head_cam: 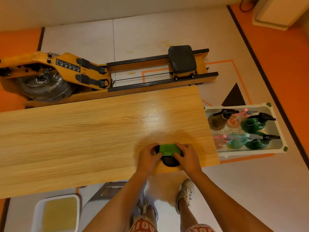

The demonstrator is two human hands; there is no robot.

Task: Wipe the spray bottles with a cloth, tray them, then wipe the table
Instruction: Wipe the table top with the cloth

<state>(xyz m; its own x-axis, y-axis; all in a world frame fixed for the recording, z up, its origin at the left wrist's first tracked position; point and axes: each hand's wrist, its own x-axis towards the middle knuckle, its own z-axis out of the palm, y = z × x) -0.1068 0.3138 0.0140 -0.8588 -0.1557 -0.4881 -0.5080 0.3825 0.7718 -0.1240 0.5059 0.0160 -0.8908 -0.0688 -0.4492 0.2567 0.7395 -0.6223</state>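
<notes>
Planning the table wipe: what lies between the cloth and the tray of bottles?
In the head view, only the right hand gripping the cloth, then bare tabletop to its edge.

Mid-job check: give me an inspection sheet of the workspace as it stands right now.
Surface: wooden table, with glare right of the middle.
Job's things: green cloth near the front edge, with a dark thing under it that I cannot identify; six spray bottles in the white tray beside the table's right end.
Clutter: nothing seen on the table.
Grippers: left hand and right hand both grip the cloth.
Cables: one dark cable at the far right, by a white unit.
Surroundings: rowing machine beyond the table; white bin on the floor, near left.
</notes>
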